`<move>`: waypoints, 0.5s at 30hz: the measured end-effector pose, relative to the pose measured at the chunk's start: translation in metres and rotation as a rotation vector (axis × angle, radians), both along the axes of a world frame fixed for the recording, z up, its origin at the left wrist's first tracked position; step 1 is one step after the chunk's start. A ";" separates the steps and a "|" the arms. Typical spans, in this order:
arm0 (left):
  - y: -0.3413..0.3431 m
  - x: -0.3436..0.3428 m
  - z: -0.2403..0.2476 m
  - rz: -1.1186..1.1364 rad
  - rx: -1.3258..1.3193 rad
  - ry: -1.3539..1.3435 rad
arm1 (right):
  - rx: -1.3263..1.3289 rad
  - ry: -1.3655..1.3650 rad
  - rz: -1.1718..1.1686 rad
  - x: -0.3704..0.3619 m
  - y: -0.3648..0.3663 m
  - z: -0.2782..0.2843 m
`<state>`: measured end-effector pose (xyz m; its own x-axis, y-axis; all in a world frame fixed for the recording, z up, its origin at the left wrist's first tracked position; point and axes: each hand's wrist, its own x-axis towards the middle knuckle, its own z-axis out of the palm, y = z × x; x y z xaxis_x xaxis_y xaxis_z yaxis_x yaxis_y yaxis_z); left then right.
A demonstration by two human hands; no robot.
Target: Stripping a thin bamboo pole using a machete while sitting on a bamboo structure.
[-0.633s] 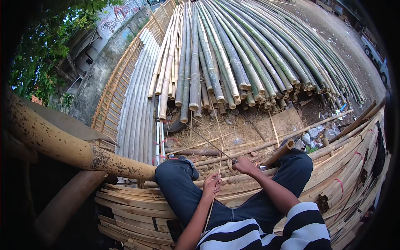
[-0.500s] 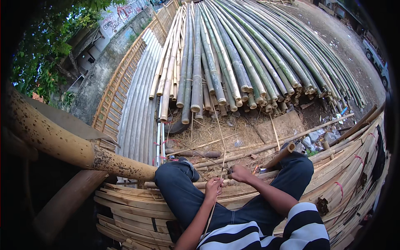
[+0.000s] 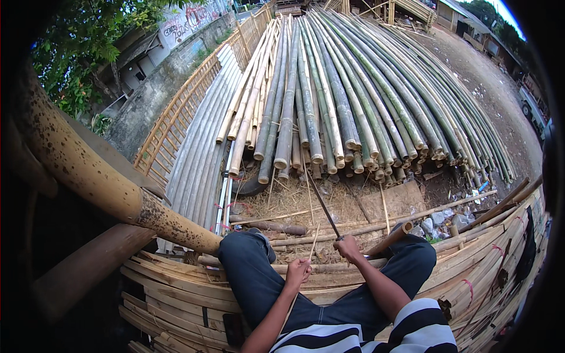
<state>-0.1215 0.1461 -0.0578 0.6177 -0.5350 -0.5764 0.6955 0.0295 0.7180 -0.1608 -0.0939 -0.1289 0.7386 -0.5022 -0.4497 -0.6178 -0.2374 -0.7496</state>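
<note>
My left hand [image 3: 298, 272] is closed on a thin pale bamboo strip [image 3: 315, 242]. The strip's upper end sticks out past the fingers, and its lower part runs down along my left forearm over my lap. My right hand [image 3: 348, 247] grips a long, dark, narrow blade, which looks like a machete [image 3: 324, 206]; its handle is hidden in the fist. The blade points forward and slightly left, toward the bamboo pile, apart from the strip. Both hands are above my lap, between my bent knees.
A large pile of bamboo poles [image 3: 376, 112] lies ahead. Split bamboo slats [image 3: 176, 288] are stacked under and beside me. A thick spotted bamboo post [image 3: 88, 162] slants in from the left. Beyond it are corrugated sheets [image 3: 203, 156] and a bamboo lattice fence [image 3: 176, 123].
The machete has swung from pointing left across the strip to pointing forward. My right hand has moved slightly right, away from my left hand. My left hand still holds the strip.
</note>
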 end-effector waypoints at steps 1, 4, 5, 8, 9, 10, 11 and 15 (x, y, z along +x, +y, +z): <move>0.003 0.001 0.000 -0.035 -0.009 0.038 | 0.099 -0.051 0.005 0.003 0.016 0.023; 0.005 0.005 0.001 -0.122 -0.037 0.161 | 0.039 -0.029 0.319 0.007 0.036 0.065; 0.008 0.008 -0.005 -0.140 -0.120 0.245 | 0.015 -0.033 0.357 0.008 0.045 0.067; 0.009 -0.002 -0.017 -0.126 -0.202 0.287 | -0.090 -0.027 0.426 0.005 0.057 0.038; 0.010 -0.010 -0.018 -0.097 -0.031 0.073 | -0.124 0.005 0.390 0.006 0.054 0.032; 0.012 -0.015 -0.020 -0.066 0.140 -0.140 | -0.159 0.035 0.354 0.008 0.051 0.027; 0.013 -0.014 -0.011 -0.081 0.226 -0.192 | -0.147 0.120 0.270 0.016 0.041 0.023; 0.000 -0.007 0.011 -0.101 0.093 -0.095 | -0.143 0.244 0.115 0.004 -0.024 -0.024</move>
